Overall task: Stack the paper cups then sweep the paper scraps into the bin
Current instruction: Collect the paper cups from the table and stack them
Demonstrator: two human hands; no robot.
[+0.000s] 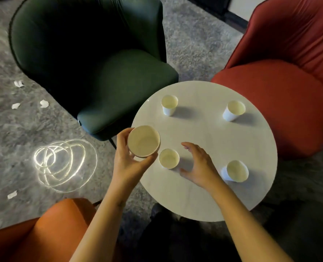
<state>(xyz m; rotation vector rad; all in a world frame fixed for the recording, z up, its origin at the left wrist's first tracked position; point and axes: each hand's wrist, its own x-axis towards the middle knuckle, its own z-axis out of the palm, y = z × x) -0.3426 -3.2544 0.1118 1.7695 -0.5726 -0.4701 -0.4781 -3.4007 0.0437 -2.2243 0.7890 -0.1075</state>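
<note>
Stacking cups: left hand [127, 159] grips one paper cup [143, 141] lifted at the table [204, 201] edge. Right hand [198, 165], fingers spread and empty, reaches for the nearest cup [168, 158]. Three cups stand apart on the table. Next: nest these two. Scraps [43, 103] lie on the floor, unswept.

Light: dim and warm; pale surface [204, 133] is brightest
Shadows: soft, falling right of cups [169, 104]
Glare: bright loops on floor [15, 140]
Edges: bowed, slightly blurred
</note>
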